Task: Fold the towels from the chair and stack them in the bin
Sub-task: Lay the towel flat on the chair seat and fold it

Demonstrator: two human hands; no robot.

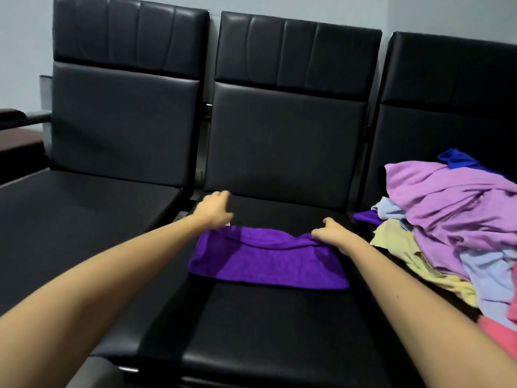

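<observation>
A purple towel [265,261] lies folded over on the middle black chair seat [268,331]. My left hand [214,210] pinches the towel's far left corner, fingers pointing down. At the far right corner my right hand [334,235] grips the fold with curled fingers. The far edge of the towel sags between the two hands. A heap of unfolded towels [447,219] in pink-lilac, yellow, light blue, blue and coral covers the right chair. No bin is in view.
Three black padded chairs stand in a row against a pale wall. The left chair seat [78,219] holds nothing. A dark brown armrest or bench [14,135] shows at the far left edge.
</observation>
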